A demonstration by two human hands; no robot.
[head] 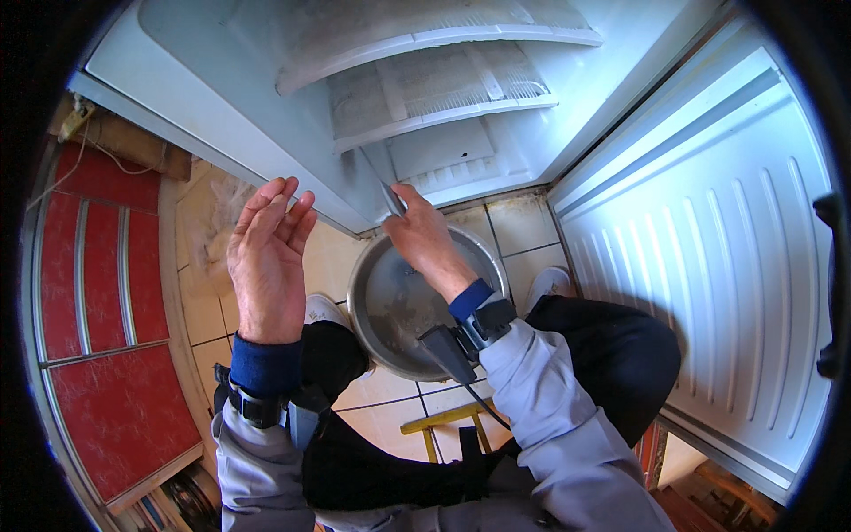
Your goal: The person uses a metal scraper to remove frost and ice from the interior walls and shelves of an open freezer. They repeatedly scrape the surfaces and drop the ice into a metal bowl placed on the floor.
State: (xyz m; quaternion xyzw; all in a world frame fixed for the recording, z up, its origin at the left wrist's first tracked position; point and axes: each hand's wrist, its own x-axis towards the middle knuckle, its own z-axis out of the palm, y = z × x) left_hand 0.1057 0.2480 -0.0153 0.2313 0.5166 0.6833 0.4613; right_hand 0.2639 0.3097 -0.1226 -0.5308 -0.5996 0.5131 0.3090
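In front of me stands an upright freezer with its door ajar, and its shelves (445, 123) look frosted. My right hand (425, 236) grips the grey handle of a slim metal tool (391, 198), possibly a knife. The tool points up and left into the lower compartment, beside the inner left wall; its far end is hard to make out. Left of it, my left hand (271, 256) is raised, fingers loosely bent and apart, holding nothing. Below my right hand, a round metal basin (359, 292) holds cloudy water with bits in it.
The open freezer door (698, 286) stands to my right. Red cabinet doors (123, 405) line the left side. My shoes flank the basin on the tiled floor (525, 226), with a yellow stool frame (444, 421) beneath me. A clear plastic bag (223, 219) lies at left.
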